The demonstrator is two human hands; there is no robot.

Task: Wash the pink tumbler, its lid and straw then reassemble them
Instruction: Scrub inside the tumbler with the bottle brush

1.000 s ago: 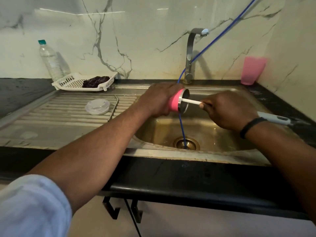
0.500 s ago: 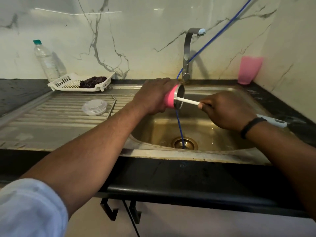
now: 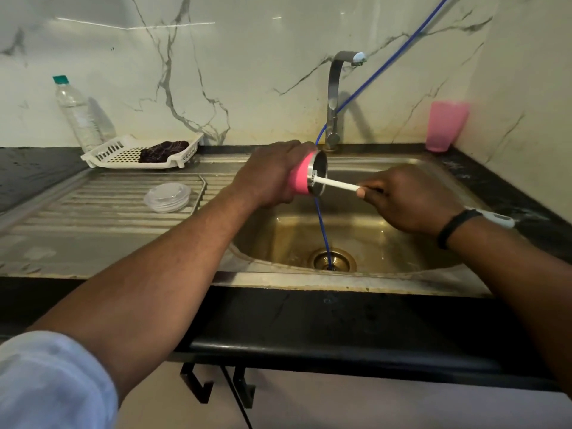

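Observation:
My left hand (image 3: 269, 176) grips the pink tumbler (image 3: 301, 178) on its side over the sink, its steel mouth facing right. My right hand (image 3: 408, 199) pinches a thin white rod (image 3: 335, 184) whose far end sits inside the tumbler's mouth; whether it is the straw or a brush shaft I cannot tell. A grey-white handle (image 3: 498, 219) shows behind my right wrist. The clear lid (image 3: 167, 196) lies flat on the ribbed drainboard, left of the tumbler.
The steel sink (image 3: 402, 275) lies below both hands, with a blue hose (image 3: 322, 224) running into its drain. Behind it stands the tap (image 3: 335, 97). A pink cup (image 3: 444, 125) sits back right. A white basket (image 3: 123, 153) with a dark cloth and a plastic bottle (image 3: 79, 114) stand back left.
My right hand has drawn back slightly from the tumbler's mouth, so more of the white rod shows. The left hand keeps its grip on the tumbler.

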